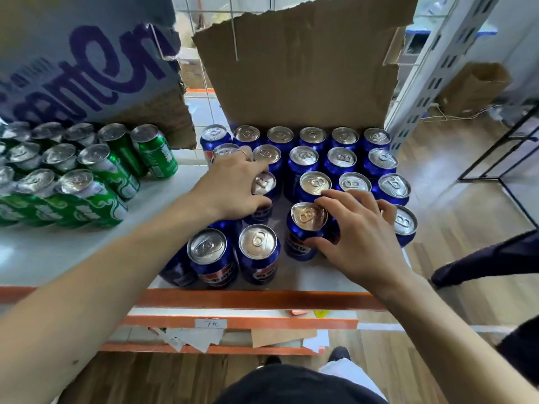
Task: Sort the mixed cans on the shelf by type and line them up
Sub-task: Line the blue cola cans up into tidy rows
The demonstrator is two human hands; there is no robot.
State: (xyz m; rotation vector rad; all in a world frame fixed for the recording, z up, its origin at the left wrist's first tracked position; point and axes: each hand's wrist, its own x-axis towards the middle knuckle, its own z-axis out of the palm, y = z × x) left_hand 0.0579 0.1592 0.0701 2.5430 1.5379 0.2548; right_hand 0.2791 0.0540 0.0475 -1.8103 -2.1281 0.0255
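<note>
Several blue cans (312, 138) stand in rows on the right half of the white shelf (58, 252). Several green cans (113, 158) are grouped on the left half. My left hand (233, 185) wraps around a blue can (264, 185) in the blue group's left column. My right hand (358, 234) grips another blue can (306, 225) near the front, thumb on its side and fingers over its rim. Two more blue cans (256, 252) stand loose at the front edge, with a third partly hidden under my left forearm.
A torn brown cardboard box (297, 83) stands behind the blue cans. A printed grey box (87, 62) hangs over the green cans. The shelf's orange front rail (262, 298) lies below. A grey upright post (431, 68) is at right. Another person's dark sleeve (490, 258) reaches in from the right.
</note>
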